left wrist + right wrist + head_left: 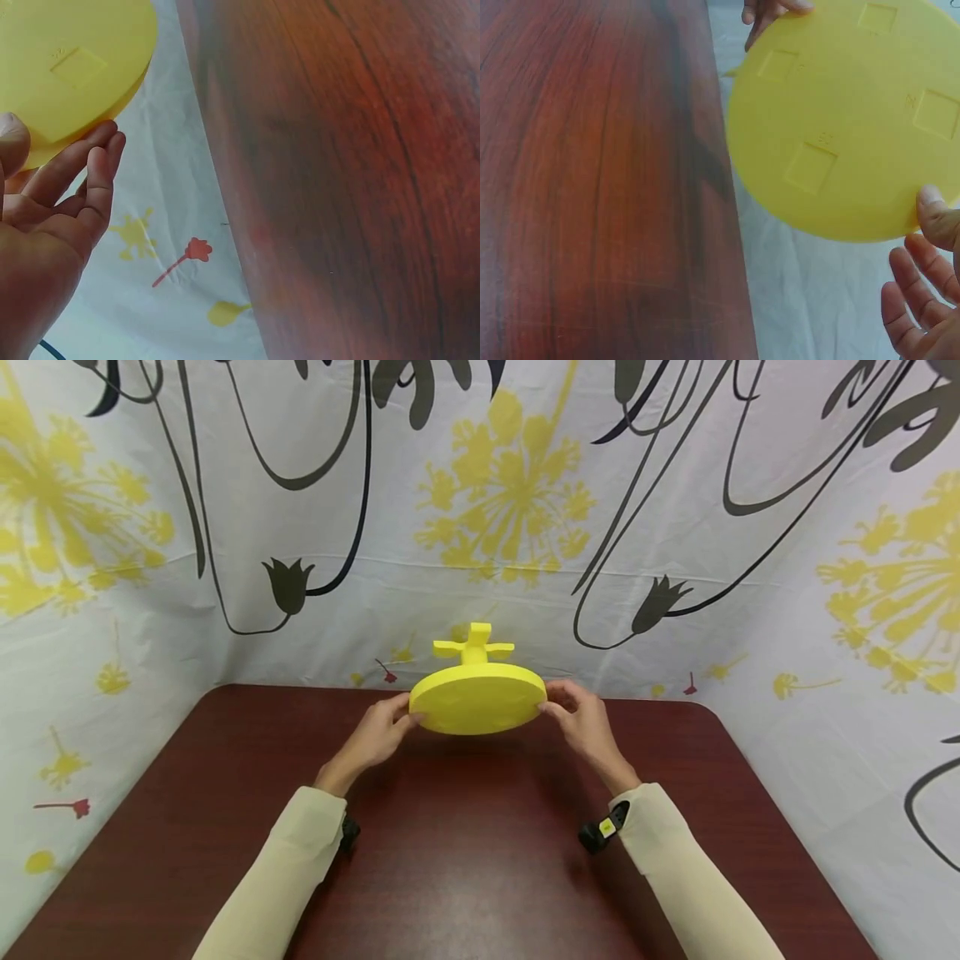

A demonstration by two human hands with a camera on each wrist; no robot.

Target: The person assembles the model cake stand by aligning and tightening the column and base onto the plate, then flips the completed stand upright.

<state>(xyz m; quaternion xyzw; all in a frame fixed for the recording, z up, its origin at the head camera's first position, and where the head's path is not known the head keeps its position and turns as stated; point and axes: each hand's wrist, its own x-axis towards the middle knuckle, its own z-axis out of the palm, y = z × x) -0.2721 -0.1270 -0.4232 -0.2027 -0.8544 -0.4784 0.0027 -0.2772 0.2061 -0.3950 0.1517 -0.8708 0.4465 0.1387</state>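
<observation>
Both hands hold up a yellow round disc [478,702] above the far edge of the table, its flat face tilted toward me. From its other side rises a short yellow stem [474,652] ending in cross-like arms. My left hand [377,731] pinches the disc's left rim, thumb on the flat face and fingers behind. On the opposite rim, my right hand [588,727] grips in the same way. Shallow square recesses with tiny marks show on the flat face [855,112] in the right wrist view. The stem is hidden in both wrist views.
A dark reddish-brown wooden table [480,860] lies under the arms. Behind it and along both sides hangs a white cloth [450,602] printed with yellow and dark flowers. Black wrist straps with cameras [600,831] sit at both cuffs.
</observation>
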